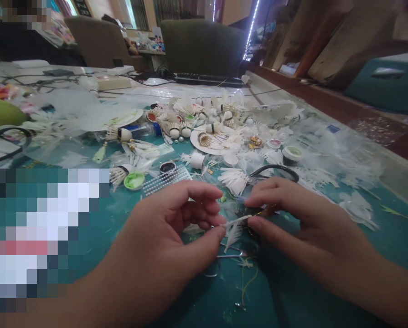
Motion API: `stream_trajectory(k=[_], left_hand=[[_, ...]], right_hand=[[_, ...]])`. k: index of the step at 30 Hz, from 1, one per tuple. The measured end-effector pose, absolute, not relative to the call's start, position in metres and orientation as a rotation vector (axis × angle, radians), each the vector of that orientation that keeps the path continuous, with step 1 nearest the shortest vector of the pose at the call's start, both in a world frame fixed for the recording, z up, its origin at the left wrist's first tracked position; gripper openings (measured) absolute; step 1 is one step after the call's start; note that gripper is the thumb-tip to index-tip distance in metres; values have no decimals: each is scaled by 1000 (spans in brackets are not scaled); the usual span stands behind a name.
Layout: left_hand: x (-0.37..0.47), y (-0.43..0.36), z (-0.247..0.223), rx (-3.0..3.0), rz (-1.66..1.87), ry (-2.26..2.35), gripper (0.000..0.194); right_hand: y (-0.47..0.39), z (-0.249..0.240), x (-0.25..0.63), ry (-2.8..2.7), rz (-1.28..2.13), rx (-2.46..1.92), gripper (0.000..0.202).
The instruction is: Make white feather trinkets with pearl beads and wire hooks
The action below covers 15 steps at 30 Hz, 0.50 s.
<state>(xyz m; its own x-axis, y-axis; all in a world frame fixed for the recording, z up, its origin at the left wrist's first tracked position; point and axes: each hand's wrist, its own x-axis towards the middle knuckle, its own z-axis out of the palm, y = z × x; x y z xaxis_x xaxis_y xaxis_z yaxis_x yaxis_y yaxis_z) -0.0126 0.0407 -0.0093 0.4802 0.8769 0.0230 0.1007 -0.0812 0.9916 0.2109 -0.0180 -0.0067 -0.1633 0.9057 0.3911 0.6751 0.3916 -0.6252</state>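
Note:
My left hand (pixel 176 232) is closed in a pinch on one end of a thin white strip (pixel 237 221) that looks like a feather shaft. The strip's other end meets the thumb of my right hand (pixel 302 223), whose fingers are pinched too. A thin gold wire (pixel 268 210) shows at those right fingertips; how it joins the strip is unclear. Just below lies a small white feather piece (pixel 233 238). A shiny metal tool (pixel 231 256), partly hidden, rests on the green mat (pixel 224 300) beneath my hands. Near it lies a yellow thread (pixel 244 282) with a small metallic end.
Several shuttlecocks (pixel 174 130) and loose feathers crowd the table behind my hands. Among them are a pot of green paint (pixel 134 181), a dark paint pot (pixel 167 168), a sheet of pearl beads (pixel 166 181) and a white plate (pixel 204 146). A keyboard (pixel 210 79) lies farther back.

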Motion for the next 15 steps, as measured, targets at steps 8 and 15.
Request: stream_trajectory(k=[8,15], left_hand=[[-12,34,-9,1837,869,814,26],[-11,31,-8,1622,839,829,28]], right_hand=[[-28,-10,206,-2150,117,-1195,14],[-31,-9,204,-2172,-57,-1140,7]])
